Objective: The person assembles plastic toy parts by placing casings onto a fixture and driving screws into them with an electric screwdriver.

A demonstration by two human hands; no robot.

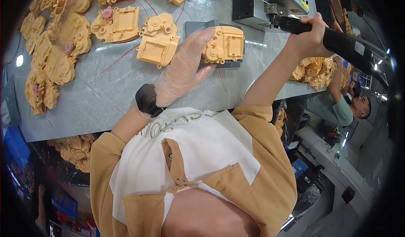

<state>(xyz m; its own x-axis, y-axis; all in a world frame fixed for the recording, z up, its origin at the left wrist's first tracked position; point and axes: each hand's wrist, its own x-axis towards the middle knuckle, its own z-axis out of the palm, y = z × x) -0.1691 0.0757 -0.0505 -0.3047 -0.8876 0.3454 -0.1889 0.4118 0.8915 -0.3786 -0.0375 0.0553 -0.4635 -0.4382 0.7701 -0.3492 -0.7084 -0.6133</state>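
My left hand [182, 68], in a clear plastic glove and with a black watch on the wrist, grips the left side of a yellow plastic housing [231, 44]. Its fingers are at the far edge and its thumb at the near edge. That housing sits on a dark grey block [195, 25] on the table. My right hand [313, 38], bare, is wrapped round a long black lever handle [352, 47]. The lever joins a black and silver bench machine [276, 3] at the far right. Just left of my left hand lies another yellow housing [158, 39].
More yellow housings [116, 24], some with pink parts and thin red wires, cover the left and far side of the grey table [105, 76]. At right, a co-worker [337, 106] reaches toward a pile of yellow parts [316, 72]. Bagged parts [74, 150] are below the near edge.
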